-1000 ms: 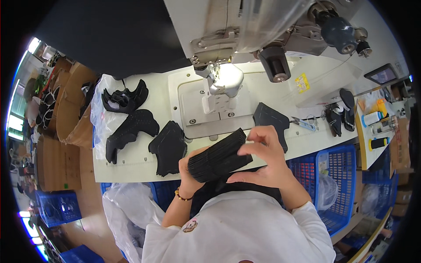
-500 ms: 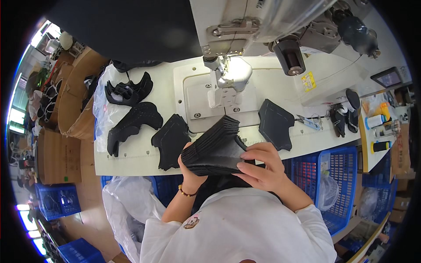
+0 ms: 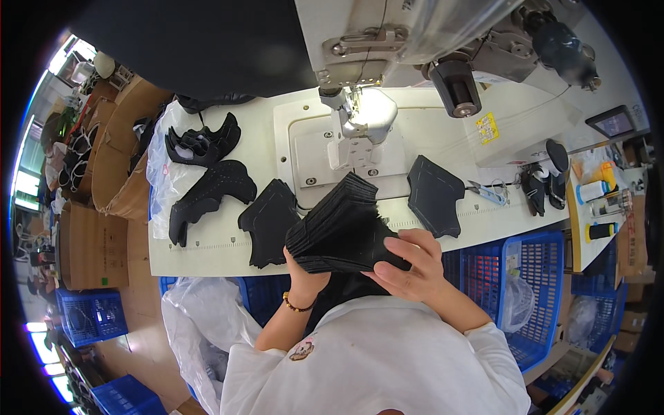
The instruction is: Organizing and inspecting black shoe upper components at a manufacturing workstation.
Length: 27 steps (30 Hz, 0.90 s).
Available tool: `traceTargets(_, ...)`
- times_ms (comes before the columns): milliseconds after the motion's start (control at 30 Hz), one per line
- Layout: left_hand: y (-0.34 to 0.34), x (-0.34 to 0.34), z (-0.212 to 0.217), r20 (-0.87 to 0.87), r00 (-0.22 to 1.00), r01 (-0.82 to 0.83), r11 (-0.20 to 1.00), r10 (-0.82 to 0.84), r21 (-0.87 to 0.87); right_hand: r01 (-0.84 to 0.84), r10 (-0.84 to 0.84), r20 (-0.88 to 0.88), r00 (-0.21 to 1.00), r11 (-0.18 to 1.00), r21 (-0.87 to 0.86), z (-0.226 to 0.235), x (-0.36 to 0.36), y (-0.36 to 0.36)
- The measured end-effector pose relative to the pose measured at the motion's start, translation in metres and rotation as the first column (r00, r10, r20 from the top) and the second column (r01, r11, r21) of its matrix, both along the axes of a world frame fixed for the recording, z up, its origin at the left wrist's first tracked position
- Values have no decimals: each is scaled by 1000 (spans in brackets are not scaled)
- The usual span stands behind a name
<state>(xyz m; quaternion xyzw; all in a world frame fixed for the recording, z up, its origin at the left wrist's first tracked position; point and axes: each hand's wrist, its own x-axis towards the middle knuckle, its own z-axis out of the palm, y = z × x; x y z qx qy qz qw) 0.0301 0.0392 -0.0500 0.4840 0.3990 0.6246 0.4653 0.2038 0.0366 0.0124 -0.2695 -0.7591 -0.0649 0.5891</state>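
A thick stack of black fabric pieces (image 3: 342,225) is held up in front of my chest, over the table's near edge. My left hand (image 3: 303,277) grips its left end from below, fingers mostly hidden behind it. At the right end, my right hand (image 3: 413,266) pinches the stack's corner between thumb and fingers. Another pile of black pieces (image 3: 268,223) with pale marked lines lies on the table just left of the stack. A similar black piece (image 3: 436,196) rests to the right. Behind the stack stands the sewing machine (image 3: 356,142), its lamp lit.
Curved black parts (image 3: 213,194) lie at the table's left beside clear plastic. Snips (image 3: 487,193) with a light-blue handle rest at right. A blue basket (image 3: 529,297) stands below the table's right edge, and thread spools (image 3: 593,191) sit farther right. White plastic (image 3: 200,318) hangs at lower left.
The stack was fanned apart, showing a greyish inner face; now a black face covers it and the layers lie closer together. My right hand has moved slightly with its corner.
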Motion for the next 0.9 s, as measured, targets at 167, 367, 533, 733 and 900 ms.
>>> traceTargets(167, 5, 1, 27, -17, 973, 228, 968, -231, -102, -70, 70, -4, 998, 986, -154, 8, 13, 5)
traceTargets(367, 4, 13, 41, 308, 908, 381, 867, -285, -321, -312, 187, -250, 950, 550, -775, 13, 31, 16)
traceTargets(533, 2, 16, 34, 380, 890, 419, 782, -253, -461, -203, 88, -184, 979, 468, -860, 8, 27, 13)
traceTargets(733, 2, 13, 12, 436, 846, 477, 801, -307, -363, -712, -217, -723, 656, 143, -688, -14, 26, 15)
traceTargets(900, 7, 7, 20, 382, 859, 472, 815, -340, -336, -926, -356, -896, 265, 165, -339, -6, 50, 18)
